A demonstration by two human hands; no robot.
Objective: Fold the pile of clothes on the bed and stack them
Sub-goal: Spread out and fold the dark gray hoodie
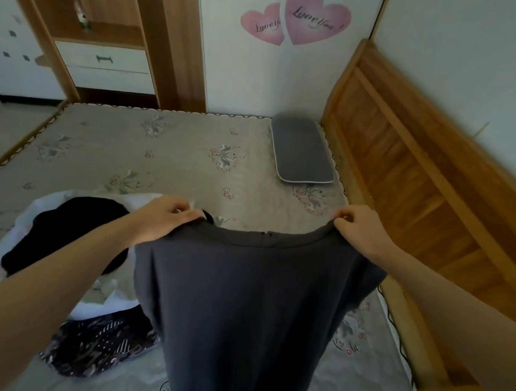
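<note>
Two hands up at the shoulders of one dark grey top [242,302], held out in the air over the near part of the bed [167,157]. Left hand [168,219] pinching the left shoulder seam beside the neckline, fingers curled onto the cloth; right hand [360,231] pinching the right shoulder the same way, thumb and forefinger closed on the hem of the collar. Both grips tight on fabric, nothing else in either.

Neckline uppermost and pointing away toward the far wall, hem hanging down toward the camera and out of sight at the bottom edge. Long axis running collar to hem, close to vertical, slightly tipped toward the viewer. Cloth spread fairly flat between the two pinches, with the left side drooping in a fold.

Step in hand, by the look of it: opening out and squaring up the first garment before folding. Next move likely calls for laying it flat on bare mattress, long axis kept straight, then bringing sides inward.

Rest of the pile [71,242] lying to the left on the bed: black, white and patterned pieces, unfolded. Grey cushion [303,149] well apart at the far right by the wooden headboard [421,177]. No folded stack visible yet.
</note>
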